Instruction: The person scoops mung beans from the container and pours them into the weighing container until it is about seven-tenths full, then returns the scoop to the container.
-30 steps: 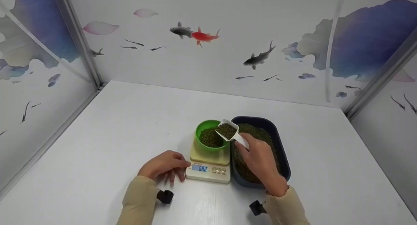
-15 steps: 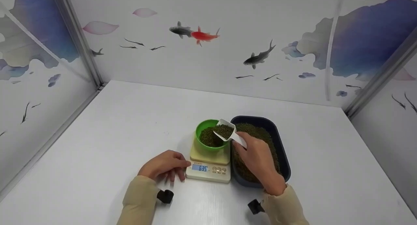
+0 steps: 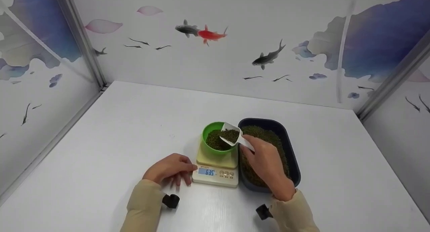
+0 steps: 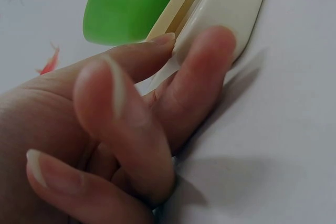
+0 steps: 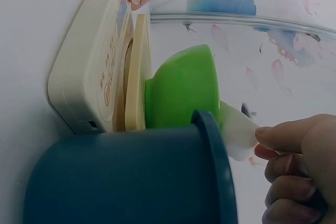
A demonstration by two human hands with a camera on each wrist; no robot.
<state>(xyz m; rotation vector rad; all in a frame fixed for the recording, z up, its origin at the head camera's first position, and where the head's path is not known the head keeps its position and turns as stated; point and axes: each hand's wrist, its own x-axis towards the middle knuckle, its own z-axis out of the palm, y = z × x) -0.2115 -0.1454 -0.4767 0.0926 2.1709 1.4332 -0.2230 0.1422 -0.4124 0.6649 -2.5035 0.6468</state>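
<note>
My right hand (image 3: 265,161) pinches the handle of a white scoop (image 3: 230,128), seen from the side in the right wrist view. Small green beans (image 3: 231,135) lie in the scoop, which overhangs the right rim of a green bowl (image 3: 204,138). More of these beans fill the lower part of the bowl. It stands on the yellow platform (image 3: 215,161) of a kitchen scale (image 3: 215,181), whose display (image 3: 207,172) reads 63.5. At the scale's left front side, my left hand (image 3: 171,166) touches the casing with thumb and a fingertip, the other fingers loosely bent.
A dark blue tub (image 3: 291,148) of the same beans stands close against the scale's right side, under my right hand. The white tabletop (image 3: 134,124) is bounded by panels (image 3: 215,64) printed with fish and petals at the back and both sides.
The scoop has shifted slightly left and down over the bowl, and its heap of beans looks smaller. The display differs from one second ago and now reads 63.5. The left hand stays put.
</note>
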